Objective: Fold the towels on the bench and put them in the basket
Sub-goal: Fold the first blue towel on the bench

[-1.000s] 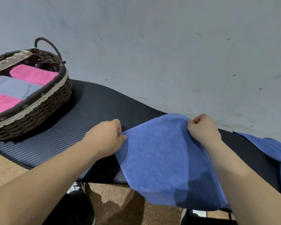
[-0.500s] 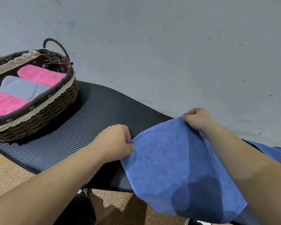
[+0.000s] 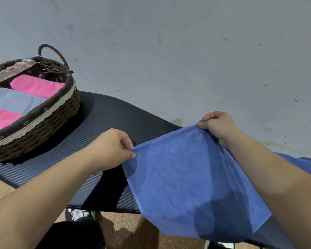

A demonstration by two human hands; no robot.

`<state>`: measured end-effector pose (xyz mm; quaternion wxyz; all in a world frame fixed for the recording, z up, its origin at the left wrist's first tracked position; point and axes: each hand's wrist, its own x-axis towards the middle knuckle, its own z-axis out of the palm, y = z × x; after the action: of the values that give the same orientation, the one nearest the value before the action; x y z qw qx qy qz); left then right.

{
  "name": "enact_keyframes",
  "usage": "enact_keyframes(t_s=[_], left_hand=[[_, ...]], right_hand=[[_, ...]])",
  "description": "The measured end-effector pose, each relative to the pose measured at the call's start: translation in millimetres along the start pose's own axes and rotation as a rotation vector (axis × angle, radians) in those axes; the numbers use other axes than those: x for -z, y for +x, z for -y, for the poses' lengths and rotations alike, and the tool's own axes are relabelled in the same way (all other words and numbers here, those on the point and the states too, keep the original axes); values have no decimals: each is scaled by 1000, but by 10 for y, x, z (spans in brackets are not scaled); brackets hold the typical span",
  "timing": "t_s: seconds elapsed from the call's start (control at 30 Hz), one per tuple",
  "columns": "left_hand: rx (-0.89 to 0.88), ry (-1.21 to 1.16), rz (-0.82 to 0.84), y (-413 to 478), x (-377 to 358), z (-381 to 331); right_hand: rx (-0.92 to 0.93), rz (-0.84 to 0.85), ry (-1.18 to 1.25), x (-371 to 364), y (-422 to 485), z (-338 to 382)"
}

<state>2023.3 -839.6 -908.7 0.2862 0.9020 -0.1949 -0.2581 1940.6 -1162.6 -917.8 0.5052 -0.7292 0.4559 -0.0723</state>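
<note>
Ribbed dark bench (image 3: 115,119) bears a woven wicker basket (image 3: 48,121); left hand (image 3: 111,150) and right hand (image 3: 217,124) each pinch a soft blue towel's (image 3: 183,177) top corners between curled fingers

I am holding a blue towel (image 3: 183,177) spread by its two far corners, my left hand (image 3: 113,150) and right hand (image 3: 217,126) pinching them. Its near part is hanging over the front edge of the dark ribbed bench (image 3: 106,119). The wicker basket (image 3: 48,121) is sitting at the bench's left end, holding a folded pink towel (image 3: 38,86), a pale blue towel (image 3: 16,101) and another pink one (image 3: 2,117).
</note>
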Motion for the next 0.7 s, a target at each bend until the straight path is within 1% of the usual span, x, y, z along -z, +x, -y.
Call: enact_keyframes(t_s=[0.03, 0.1, 0.17, 0.27, 0.33, 0.4, 0.43, 0.5, 0.57, 0.6, 0.63, 0.7], left_hand=[[0, 31, -29, 29, 33, 22], [0, 101, -147, 113, 82, 93], [-26, 149, -275, 193, 86, 134], [-89, 235, -333, 177, 26, 54], [-183, 282, -329, 62, -36, -97], [-260, 317, -267, -111, -135, -253], [-264, 352, -201, -211, -215, -320], [-222, 487, -3, -408, -438, -407], [-169, 628, 187, -575, -670, -455], [-149, 667, 222, -623, -767, -459], [-137, 681, 221, -628, -830, -451], [-159, 667, 192, -525, -869, -402]], right_hand=[[21, -21, 23, -11, -6, -4], [76, -67, 11, -39, -24, -29], [165, -128, -76, -61, -58, -70], [337, -221, -304, -38, -104, -152], [427, -203, -401, -5, -208, -195], [513, -124, -479, 16, -368, -263], [553, -65, -534, 16, -463, -321], [591, 70, -702, 8, -649, -482], [525, 191, -873, 18, -780, -643], [459, 238, -943, 29, -828, -703], [398, 263, -996, 38, -874, -742], [304, 254, -1065, 33, -990, -763]])
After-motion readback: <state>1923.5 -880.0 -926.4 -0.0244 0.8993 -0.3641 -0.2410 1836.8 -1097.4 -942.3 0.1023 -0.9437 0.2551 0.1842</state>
